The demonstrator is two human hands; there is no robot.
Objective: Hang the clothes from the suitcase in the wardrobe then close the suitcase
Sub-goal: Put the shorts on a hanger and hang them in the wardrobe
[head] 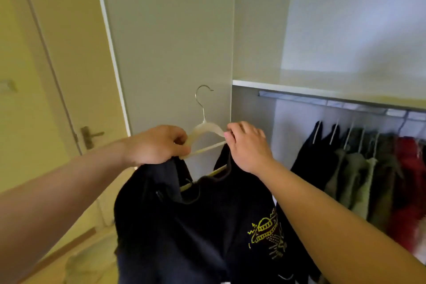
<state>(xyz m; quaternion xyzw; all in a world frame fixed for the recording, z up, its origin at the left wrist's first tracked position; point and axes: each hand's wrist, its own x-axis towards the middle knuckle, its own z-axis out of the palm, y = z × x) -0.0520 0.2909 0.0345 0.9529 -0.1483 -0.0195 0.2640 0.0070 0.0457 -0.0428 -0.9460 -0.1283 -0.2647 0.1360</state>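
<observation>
A pale hanger (205, 127) with a metal hook is held up in front of the open wardrobe. My left hand (155, 145) grips its left arm together with a fold of a black garment (202, 226) that has a yellow embroidered design. My right hand (247, 145) pinches the hanger's right end and the garment's collar there. The garment hangs down from both hands, partly over the hanger's lower bar. The wardrobe rail (327, 101) runs under a shelf to the right. The suitcase is out of view.
Several hung clothes (359, 168), black, green and red, fill the rail's right part. The open wardrobe door (166, 41) stands behind the hanger. A room door with a metal handle (90, 136) is at the left. The shelf (322, 90) sits above the rail.
</observation>
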